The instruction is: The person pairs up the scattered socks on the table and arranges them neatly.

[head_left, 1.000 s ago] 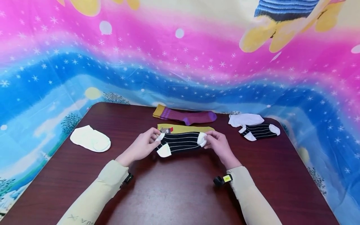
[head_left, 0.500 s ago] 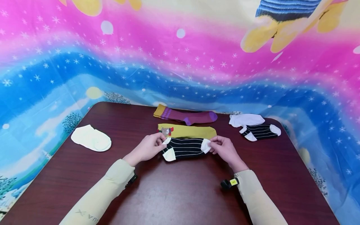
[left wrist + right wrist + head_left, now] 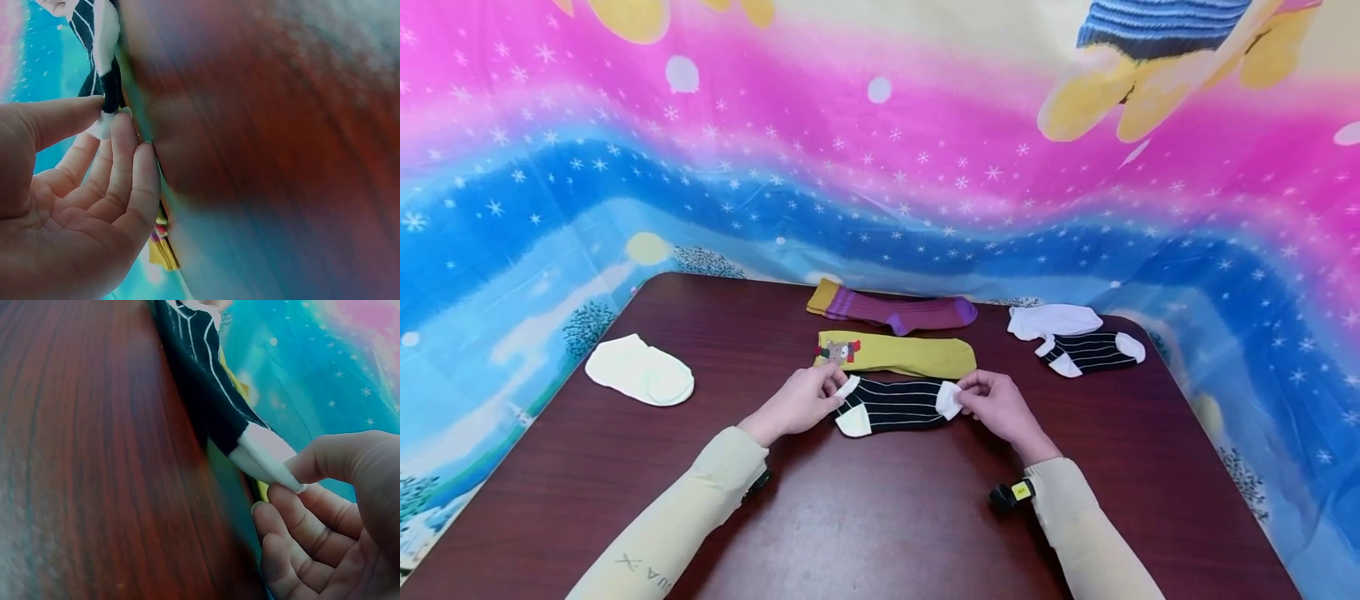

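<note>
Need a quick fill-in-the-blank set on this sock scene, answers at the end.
1. The left hand and right hand pinch opposite ends of a black sock with ____ stripes.
2. Just beyond it, the animal-print sock is mainly ____.
3. A lone white sock lies on the ____ side of the table.
4. Another striped sock lies toward the table's ____ side.

Missing words: white; yellow; left; right

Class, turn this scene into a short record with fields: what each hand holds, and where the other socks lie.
Left hand: pinches the white cuff of a black striped sock
Right hand: pinches that sock's white toe
Just beyond the held sock: yellow sock
Beyond the yellow one: purple sock
Far right of table: white sock beside a second black striped sock
Left side: off-white sock
</note>
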Available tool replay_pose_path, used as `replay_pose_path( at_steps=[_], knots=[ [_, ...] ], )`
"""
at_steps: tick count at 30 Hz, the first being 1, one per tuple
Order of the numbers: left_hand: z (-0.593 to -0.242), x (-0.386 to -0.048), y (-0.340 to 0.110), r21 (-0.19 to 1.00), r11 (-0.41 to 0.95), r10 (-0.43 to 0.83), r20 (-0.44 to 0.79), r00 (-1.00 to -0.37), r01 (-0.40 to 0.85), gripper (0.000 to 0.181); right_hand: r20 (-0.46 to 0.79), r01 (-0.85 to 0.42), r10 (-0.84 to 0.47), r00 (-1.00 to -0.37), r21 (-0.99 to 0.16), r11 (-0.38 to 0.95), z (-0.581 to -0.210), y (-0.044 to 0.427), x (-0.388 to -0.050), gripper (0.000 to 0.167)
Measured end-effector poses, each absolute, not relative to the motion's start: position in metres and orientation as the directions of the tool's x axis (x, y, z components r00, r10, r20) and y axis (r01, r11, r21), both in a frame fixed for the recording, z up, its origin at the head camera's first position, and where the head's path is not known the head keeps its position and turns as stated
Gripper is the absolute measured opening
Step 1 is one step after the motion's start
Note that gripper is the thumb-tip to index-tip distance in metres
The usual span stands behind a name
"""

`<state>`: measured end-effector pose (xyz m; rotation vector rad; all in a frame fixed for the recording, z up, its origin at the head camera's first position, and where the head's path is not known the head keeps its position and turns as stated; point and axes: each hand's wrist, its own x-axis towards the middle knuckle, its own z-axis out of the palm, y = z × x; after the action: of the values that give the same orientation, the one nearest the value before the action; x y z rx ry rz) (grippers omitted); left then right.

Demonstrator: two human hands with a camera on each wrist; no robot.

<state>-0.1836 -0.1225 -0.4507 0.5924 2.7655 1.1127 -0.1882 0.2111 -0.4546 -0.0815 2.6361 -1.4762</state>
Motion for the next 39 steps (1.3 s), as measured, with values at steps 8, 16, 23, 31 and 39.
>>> replay_pose_path(
  at_steps=[8, 16, 23, 31, 39],
  knots=[
    [-0.452, -0.186, -0.120, 0.670, 0.674, 0.375, 0.053, -0.926, 0.311, 0.021, -0.066, -0.024, -0.127, -0.990, -0.799, 0.601, -0.456, 0.215, -0.189, 0.016],
    [-0.450, -0.189, -0.118, 0.637, 0.712, 0.357, 0.036, -0.934, 0.296, 0.031, -0.064, -0.044, -0.144, -0.988, -0.765, 0.643, -0.453, 0.217, -0.190, 0.016],
    [-0.448, -0.189, -0.117, 0.620, 0.732, 0.351, 0.011, -0.936, 0.281, 0.032, -0.073, -0.067, -0.182, -0.981, -0.749, 0.660, -0.456, 0.217, -0.190, 0.010],
    [-0.442, -0.187, -0.118, 0.599, 0.765, 0.333, -0.056, -0.941, 0.235, 0.033, -0.081, -0.056, -0.178, -0.981, -0.758, 0.650, -0.456, 0.217, -0.190, 0.015],
    [-0.427, -0.182, -0.113, 0.615, 0.750, 0.310, -0.001, -0.951, 0.244, 0.037, -0.068, -0.010, -0.109, -0.992, -0.803, 0.595, -0.450, 0.225, -0.189, 0.027]
  ],
)
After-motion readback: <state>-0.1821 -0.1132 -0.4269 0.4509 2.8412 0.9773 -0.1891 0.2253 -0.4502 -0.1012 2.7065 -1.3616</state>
